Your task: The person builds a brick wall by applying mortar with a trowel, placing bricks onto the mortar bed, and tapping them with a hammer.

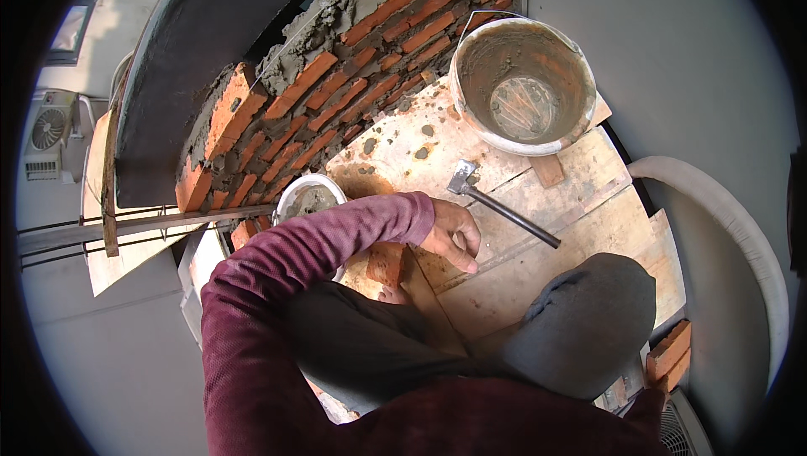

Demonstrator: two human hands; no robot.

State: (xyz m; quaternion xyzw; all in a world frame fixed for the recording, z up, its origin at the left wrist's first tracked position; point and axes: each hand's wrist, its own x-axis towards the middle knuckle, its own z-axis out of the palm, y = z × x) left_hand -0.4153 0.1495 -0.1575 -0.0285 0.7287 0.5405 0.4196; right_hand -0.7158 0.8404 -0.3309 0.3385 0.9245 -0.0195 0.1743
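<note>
My left arm reaches across the front in a maroon sleeve. My left hand hangs over the boards with fingers loosely stretched and nothing visible in them. Just right of it lies a hammer with a dark handle and metal head. Beside my wrist, a brick shows partly below the sleeve. At the lower right, my right sleeve extends towards orange bricks; the hand there is mostly hidden, so its grip is unclear. A small mortar-smeared bucket is partly covered by my left arm.
A rising brick wall with wet mortar and a string line borders the left side. A large mortar-coated bucket stands on the wooden boards at the back. A pale hose curves along the right. Mortar lumps dot the boards.
</note>
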